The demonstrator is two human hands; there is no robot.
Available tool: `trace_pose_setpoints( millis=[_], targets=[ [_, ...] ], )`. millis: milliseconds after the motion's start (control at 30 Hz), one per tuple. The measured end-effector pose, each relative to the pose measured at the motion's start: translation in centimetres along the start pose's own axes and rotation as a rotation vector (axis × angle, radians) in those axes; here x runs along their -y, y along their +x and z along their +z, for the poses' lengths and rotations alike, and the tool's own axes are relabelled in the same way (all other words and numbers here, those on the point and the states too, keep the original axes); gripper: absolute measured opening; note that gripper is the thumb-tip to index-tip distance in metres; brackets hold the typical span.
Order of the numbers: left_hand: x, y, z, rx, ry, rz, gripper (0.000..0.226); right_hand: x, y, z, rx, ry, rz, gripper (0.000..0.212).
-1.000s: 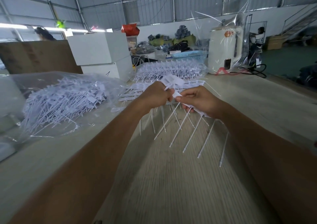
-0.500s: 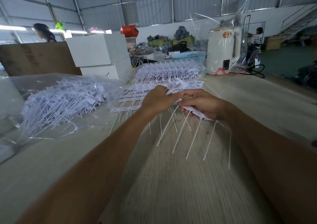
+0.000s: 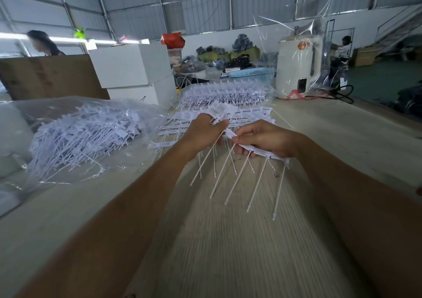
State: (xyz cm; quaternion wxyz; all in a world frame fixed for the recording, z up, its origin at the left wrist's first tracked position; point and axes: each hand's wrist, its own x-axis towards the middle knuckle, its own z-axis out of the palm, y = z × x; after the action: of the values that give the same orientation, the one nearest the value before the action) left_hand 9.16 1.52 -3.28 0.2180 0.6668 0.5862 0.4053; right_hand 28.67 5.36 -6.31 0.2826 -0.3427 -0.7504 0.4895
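My right hand (image 3: 265,139) grips a white plastic strip of joined tag ties (image 3: 255,174) above the table; their thin tails hang down and toward me. My left hand (image 3: 203,133) holds a small bundle of separated white tag ties (image 3: 220,110) whose flat heads stick up above my fingers, and its fingertips pinch the left end of the strip. Both hands meet over the middle of the wooden table (image 3: 228,240).
A clear bag of loose white ties (image 3: 80,135) lies at left. Flat stacked tie strips (image 3: 173,126) and another bagged pile (image 3: 226,92) lie behind my hands. White boxes (image 3: 130,69), a blue basket (image 3: 253,74) and a wrapped white appliance (image 3: 296,69) stand at the back. A person (image 3: 43,43) is far left.
My hands and the strip have shifted slightly to the right and down. The strip's tails now hang lower over the table. The person at far left has come more into view.
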Motion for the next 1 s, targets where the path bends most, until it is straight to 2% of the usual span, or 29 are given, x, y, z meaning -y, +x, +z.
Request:
trace_pose_setpoints(
  millis=[167,267,400,567,667,767,900,1000],
  targets=[
    [-0.5,-0.4,-0.7,0.151,-0.183,-0.123,0.023,-0.2,-0.3,-0.4,-0.014,0.093,-0.041,0.024],
    [-1.0,-0.3,-0.9,0.127,-0.113,-0.119,0.021,-0.3,-0.2,-0.1,-0.012,0.088,-0.047,0.012],
    [-1.6,-0.3,-0.4,0.086,-0.016,-0.173,0.017,-0.1,-0.3,-0.1,-0.035,0.066,-0.071,0.010],
    [-1.7,0.0,0.3,-0.004,-0.077,-0.242,0.024,0.1,0.0,0.1,-0.084,0.072,-0.099,0.013],
    [-1.6,0.0,-0.1,0.105,-0.138,-0.249,0.030,-0.1,-0.1,0.2,-0.127,0.134,-0.117,0.013],
    [-1.4,-0.3,-0.1,0.205,-0.120,-0.256,0.049,-0.4,-0.1,0.1,-0.107,0.097,-0.117,0.010],
    [-1.5,0.0,-0.5,0.185,-0.132,-0.174,0.027,-0.5,-0.2,-0.3,-0.122,0.056,-0.107,0.017],
    [-1.6,0.0,-1.1,0.189,-0.172,-0.212,0.027,-0.4,-0.2,-0.3,-0.138,0.067,-0.108,0.018]
  ],
)
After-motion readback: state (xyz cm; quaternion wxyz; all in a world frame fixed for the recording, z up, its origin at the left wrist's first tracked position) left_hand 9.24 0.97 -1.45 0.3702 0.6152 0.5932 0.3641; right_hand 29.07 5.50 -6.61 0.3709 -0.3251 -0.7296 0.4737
